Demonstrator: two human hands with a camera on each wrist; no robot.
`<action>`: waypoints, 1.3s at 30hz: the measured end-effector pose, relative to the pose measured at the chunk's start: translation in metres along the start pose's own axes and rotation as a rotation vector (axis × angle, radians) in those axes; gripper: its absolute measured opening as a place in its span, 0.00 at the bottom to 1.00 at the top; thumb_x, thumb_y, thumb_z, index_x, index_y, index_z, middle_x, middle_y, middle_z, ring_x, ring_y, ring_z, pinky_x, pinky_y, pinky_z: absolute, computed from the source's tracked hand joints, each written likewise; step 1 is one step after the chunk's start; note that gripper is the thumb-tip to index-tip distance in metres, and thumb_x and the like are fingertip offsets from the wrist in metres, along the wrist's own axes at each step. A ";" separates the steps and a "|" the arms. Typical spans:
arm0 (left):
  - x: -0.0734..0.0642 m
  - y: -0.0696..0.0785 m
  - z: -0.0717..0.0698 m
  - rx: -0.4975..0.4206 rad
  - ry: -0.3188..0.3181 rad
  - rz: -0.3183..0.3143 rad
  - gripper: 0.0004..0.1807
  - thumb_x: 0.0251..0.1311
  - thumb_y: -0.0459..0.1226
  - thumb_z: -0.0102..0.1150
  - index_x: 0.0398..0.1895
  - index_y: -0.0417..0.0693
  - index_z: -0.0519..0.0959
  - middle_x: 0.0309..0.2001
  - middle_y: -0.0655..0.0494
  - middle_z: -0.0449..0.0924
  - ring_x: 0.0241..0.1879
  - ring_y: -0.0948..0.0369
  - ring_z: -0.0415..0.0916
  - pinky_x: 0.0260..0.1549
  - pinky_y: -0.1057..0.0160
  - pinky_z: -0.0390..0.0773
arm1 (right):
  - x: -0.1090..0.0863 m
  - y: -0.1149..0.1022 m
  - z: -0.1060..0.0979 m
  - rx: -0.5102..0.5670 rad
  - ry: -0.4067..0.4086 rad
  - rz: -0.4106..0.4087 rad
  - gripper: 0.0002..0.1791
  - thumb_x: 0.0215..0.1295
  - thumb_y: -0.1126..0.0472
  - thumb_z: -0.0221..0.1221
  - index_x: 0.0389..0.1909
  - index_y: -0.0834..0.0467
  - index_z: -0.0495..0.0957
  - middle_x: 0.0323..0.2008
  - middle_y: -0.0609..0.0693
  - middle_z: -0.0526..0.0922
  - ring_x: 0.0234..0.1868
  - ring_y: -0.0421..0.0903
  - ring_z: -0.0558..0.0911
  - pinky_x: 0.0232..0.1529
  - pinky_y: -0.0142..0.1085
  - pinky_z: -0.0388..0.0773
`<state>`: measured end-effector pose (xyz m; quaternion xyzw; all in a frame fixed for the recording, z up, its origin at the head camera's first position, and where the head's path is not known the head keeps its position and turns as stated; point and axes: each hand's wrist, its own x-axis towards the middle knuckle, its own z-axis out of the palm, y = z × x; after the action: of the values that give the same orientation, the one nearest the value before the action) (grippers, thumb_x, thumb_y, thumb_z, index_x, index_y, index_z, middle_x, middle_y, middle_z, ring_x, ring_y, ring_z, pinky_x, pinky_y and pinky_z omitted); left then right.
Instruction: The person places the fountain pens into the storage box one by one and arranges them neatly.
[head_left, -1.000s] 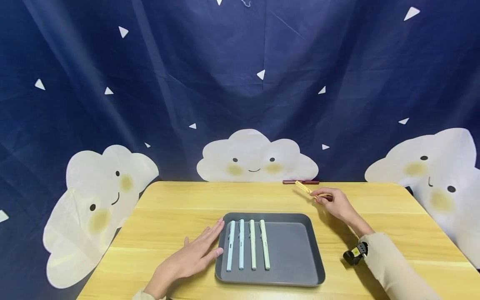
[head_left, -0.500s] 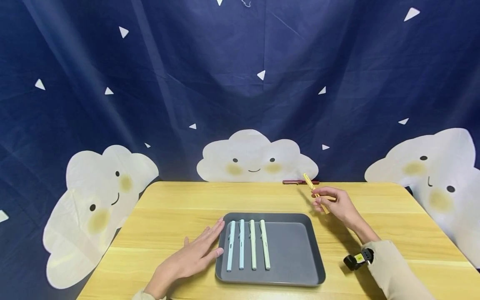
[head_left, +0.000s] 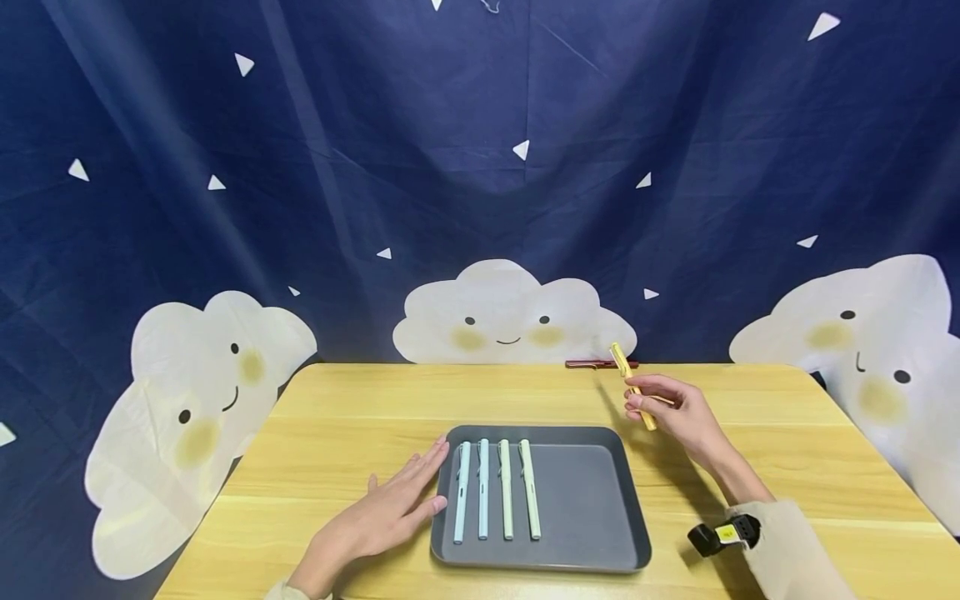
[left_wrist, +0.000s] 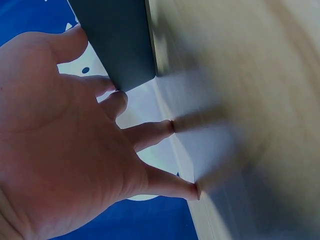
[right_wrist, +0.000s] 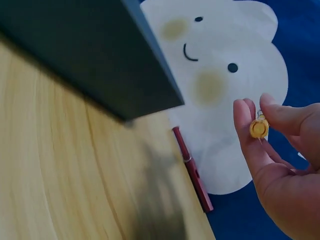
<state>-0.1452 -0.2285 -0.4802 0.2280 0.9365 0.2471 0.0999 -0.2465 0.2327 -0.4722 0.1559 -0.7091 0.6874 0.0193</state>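
Note:
A yellow pen (head_left: 622,362) is pinched between the thumb and fingers of my right hand (head_left: 678,414), above the table to the right of the tray. Its clip end points up and away; in the right wrist view the pen's round end (right_wrist: 258,128) faces the camera. My left hand (head_left: 390,510) has its fingers spread and touches the left side of the dark grey tray (head_left: 585,562). In the tray lie two light blue pens, a left one (head_left: 461,492) and a right one (head_left: 483,490), then two pale green pens, a left one (head_left: 506,490) and a right one (head_left: 529,490), side by side.
A dark red pen (head_left: 581,364) lies along the far edge of the wooden table (head_left: 375,400), partly behind the yellow pen in the head view. A dark blue curtain (head_left: 450,208) with white clouds hangs right behind the table. The tray's right half shows bare bottom.
My right hand has turned the yellow pen from a slanted pose to a steeper one, and no dark red shows in that hand now. The left hand and tray have stayed put.

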 end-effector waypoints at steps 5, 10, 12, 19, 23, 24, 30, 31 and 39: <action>0.000 0.001 0.000 -0.006 0.000 -0.003 0.39 0.78 0.58 0.42 0.85 0.63 0.43 0.83 0.66 0.40 0.78 0.41 0.50 0.55 0.12 0.39 | -0.005 -0.009 0.004 0.185 -0.039 0.051 0.21 0.74 0.71 0.58 0.64 0.74 0.73 0.49 0.54 0.88 0.46 0.46 0.89 0.48 0.44 0.84; 0.001 0.001 -0.001 -0.009 0.001 -0.005 0.39 0.78 0.58 0.41 0.85 0.63 0.43 0.83 0.66 0.39 0.78 0.41 0.50 0.55 0.12 0.38 | -0.009 -0.016 0.005 0.129 -0.054 0.070 0.22 0.75 0.68 0.59 0.67 0.69 0.73 0.53 0.52 0.87 0.48 0.45 0.88 0.47 0.43 0.85; 0.001 0.001 -0.001 -0.008 0.001 -0.003 0.39 0.78 0.58 0.41 0.85 0.62 0.43 0.83 0.66 0.40 0.78 0.41 0.50 0.55 0.12 0.38 | -0.011 -0.018 0.006 0.089 -0.057 0.065 0.23 0.75 0.67 0.59 0.68 0.67 0.73 0.54 0.50 0.87 0.48 0.44 0.88 0.44 0.40 0.86; 0.003 0.001 -0.002 -0.007 -0.002 -0.004 0.39 0.78 0.58 0.42 0.85 0.62 0.44 0.83 0.65 0.40 0.78 0.41 0.49 0.56 0.13 0.38 | -0.016 -0.022 0.009 0.079 -0.034 0.026 0.22 0.73 0.69 0.60 0.66 0.68 0.74 0.53 0.50 0.88 0.46 0.44 0.89 0.40 0.36 0.86; 0.002 0.000 -0.001 -0.004 -0.002 -0.006 0.39 0.78 0.58 0.42 0.85 0.62 0.44 0.83 0.65 0.40 0.78 0.41 0.49 0.56 0.13 0.38 | -0.020 -0.024 0.010 0.081 -0.014 0.006 0.20 0.72 0.71 0.60 0.63 0.68 0.77 0.49 0.51 0.89 0.44 0.44 0.89 0.39 0.35 0.86; 0.002 0.000 -0.001 -0.002 -0.001 -0.004 0.39 0.78 0.58 0.42 0.85 0.62 0.44 0.83 0.65 0.40 0.78 0.41 0.49 0.56 0.13 0.38 | -0.021 -0.024 0.010 0.081 -0.013 0.003 0.20 0.72 0.71 0.60 0.63 0.68 0.77 0.49 0.52 0.89 0.44 0.44 0.89 0.39 0.36 0.86; 0.001 -0.001 0.000 0.003 0.008 -0.002 0.39 0.78 0.58 0.41 0.85 0.62 0.43 0.83 0.64 0.40 0.78 0.41 0.49 0.55 0.13 0.38 | -0.026 -0.024 0.011 0.093 -0.005 -0.018 0.18 0.72 0.72 0.59 0.61 0.67 0.79 0.49 0.52 0.89 0.44 0.44 0.89 0.39 0.36 0.86; 0.001 0.000 0.000 0.002 0.008 -0.003 0.39 0.78 0.58 0.41 0.85 0.62 0.43 0.83 0.64 0.40 0.78 0.41 0.49 0.55 0.13 0.38 | -0.026 -0.023 0.011 0.095 -0.004 -0.023 0.18 0.72 0.72 0.59 0.61 0.67 0.79 0.49 0.52 0.89 0.44 0.44 0.89 0.39 0.36 0.86; 0.000 0.000 0.000 -0.004 0.004 -0.005 0.39 0.78 0.58 0.42 0.85 0.62 0.43 0.83 0.66 0.39 0.78 0.41 0.50 0.55 0.13 0.38 | -0.030 -0.022 0.014 0.069 0.034 -0.020 0.20 0.73 0.71 0.59 0.61 0.77 0.74 0.50 0.52 0.89 0.45 0.44 0.89 0.39 0.36 0.86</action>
<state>-0.1451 -0.2287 -0.4802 0.2248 0.9368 0.2492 0.0990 -0.2095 0.2243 -0.4593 0.1519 -0.6828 0.7139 0.0328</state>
